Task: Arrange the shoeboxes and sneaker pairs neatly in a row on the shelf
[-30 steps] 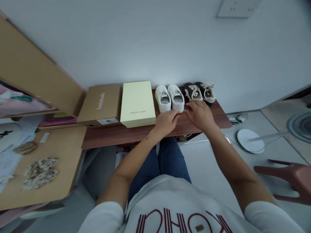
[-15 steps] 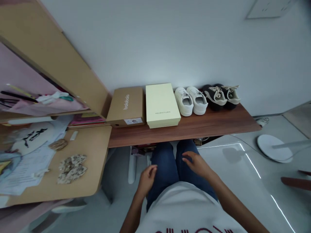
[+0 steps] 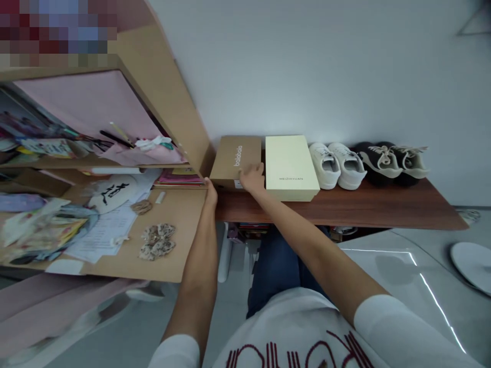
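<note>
A brown shoe box [image 3: 226, 158] marked "balabala" rests on the dark wooden board [image 3: 360, 207], its lid on. My left hand [image 3: 210, 194] is at the box's left front corner, squeezed in beside the desk, with its fingers partly hidden. Across from it, my right hand [image 3: 253, 177] grips the right front corner, thumb towards the lid and fingers at the side near the gap. To the right of that gap lies a closed pale yellow shoe box [image 3: 289, 161] marked "MEIZHIYUAN". White sneakers [image 3: 337, 166] stand beside it, then black and beige shoes [image 3: 393, 163].
A wooden desk [image 3: 192, 214] with shelves borders the board on the left. On it lie a patterned scrunchie [image 3: 157, 241], papers [image 3: 111, 230] and a round white fan [image 3: 113, 194]. A white round base [image 3: 473, 266] stands on the floor at right.
Both hands have moved up and forward from above my lap to the brown shoe box's two front corners. The view has swung left, showing more of the desk and shelves.
</note>
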Motion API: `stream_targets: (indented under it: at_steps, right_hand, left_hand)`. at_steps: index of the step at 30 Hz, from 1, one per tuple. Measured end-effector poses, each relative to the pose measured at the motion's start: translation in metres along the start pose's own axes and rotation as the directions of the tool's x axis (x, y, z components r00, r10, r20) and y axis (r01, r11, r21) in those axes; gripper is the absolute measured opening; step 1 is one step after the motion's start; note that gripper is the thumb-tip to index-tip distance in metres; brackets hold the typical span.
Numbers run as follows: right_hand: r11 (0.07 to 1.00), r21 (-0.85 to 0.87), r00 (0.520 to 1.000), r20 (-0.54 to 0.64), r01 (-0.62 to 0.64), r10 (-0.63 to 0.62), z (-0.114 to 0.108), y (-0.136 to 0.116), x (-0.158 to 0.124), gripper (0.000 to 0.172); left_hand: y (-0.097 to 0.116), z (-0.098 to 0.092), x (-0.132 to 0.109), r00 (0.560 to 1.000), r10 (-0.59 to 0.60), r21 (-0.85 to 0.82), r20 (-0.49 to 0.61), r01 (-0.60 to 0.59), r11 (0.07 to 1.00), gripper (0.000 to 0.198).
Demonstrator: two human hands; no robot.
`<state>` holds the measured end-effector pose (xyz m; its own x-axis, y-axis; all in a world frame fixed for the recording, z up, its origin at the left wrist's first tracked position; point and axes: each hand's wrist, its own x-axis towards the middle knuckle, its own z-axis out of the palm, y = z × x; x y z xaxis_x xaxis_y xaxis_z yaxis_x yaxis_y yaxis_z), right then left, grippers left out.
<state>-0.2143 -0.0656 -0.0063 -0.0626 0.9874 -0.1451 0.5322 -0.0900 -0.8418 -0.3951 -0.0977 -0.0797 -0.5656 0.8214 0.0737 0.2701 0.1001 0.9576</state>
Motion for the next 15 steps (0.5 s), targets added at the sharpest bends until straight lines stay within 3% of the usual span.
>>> stream_targets:
  at_steps: [2, 4, 6, 8, 10, 12, 14, 15]
  right_hand:
    - [0.991, 0.130, 1.000, -0.013, -0.027, 0.029, 0.008, 0.010, 0.002, 0.081]
    - [0.942, 0.329, 0.996, 0.081, -0.066, 0.042, 0.014, 0.021, -0.004, 0.074]
    - [0.839, 0.515, 0.975, 0.209, -0.175, 0.075, 0.017, 0.028, -0.013, 0.069]
    - [0.711, 0.643, 0.951, 0.279, -0.286, 0.130, 0.015, 0.033, -0.024, 0.075]
    - [0.625, 0.713, 0.948, 0.263, -0.318, 0.181, 0.008, 0.039, -0.035, 0.080]
    - [0.636, 0.716, 0.957, 0.226, -0.289, 0.181, 0.001, 0.047, -0.043, 0.078]
    - [0.704, 0.664, 0.967, 0.203, -0.252, 0.154, 0.000, 0.056, -0.049, 0.076]
    - [0.740, 0.635, 0.972, 0.196, -0.224, 0.126, 0.002, 0.060, -0.051, 0.077]
  left_hand:
    - [0.023, -0.003, -0.001, 0.995, 0.096, -0.134, 0.019, -0.092, 0.987, 0.086]
    - [0.052, -0.003, -0.005, 0.967, 0.254, -0.149, 0.008, -0.250, 0.957, 0.081]
    - [0.078, 0.001, -0.010, 0.913, 0.408, -0.087, -0.011, -0.407, 0.909, 0.082]
    - [0.091, 0.007, -0.017, 0.873, 0.487, -0.020, 0.030, -0.487, 0.873, 0.086]
    - [0.087, 0.007, -0.027, 0.870, 0.486, 0.071, 0.090, -0.492, 0.868, 0.079]
    - [0.066, 0.000, -0.038, 0.906, 0.418, 0.218, 0.068, -0.422, 0.880, 0.066]
    - [0.039, -0.008, -0.046, 0.945, 0.306, 0.359, -0.111, -0.249, 0.899, 0.056]
    - [0.026, -0.011, -0.049, 0.944, 0.240, 0.376, -0.226, -0.142, 0.916, 0.055]
